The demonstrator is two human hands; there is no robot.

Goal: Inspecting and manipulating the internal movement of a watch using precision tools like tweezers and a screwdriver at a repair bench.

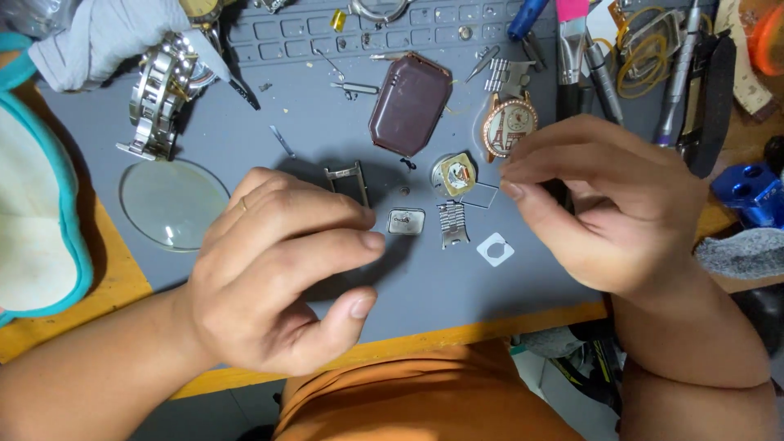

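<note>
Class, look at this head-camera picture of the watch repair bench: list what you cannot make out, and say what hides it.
- Whatever the right hand pinches: too small, hidden by its fingertips.
- Left hand: its palm side faces away, so any held part is hidden.
- Silver metal watch bracelet: partly under the white cloth.
- Blue metal tool: cut off by the right edge.
- Small square silver dial: markings too small.
</note>
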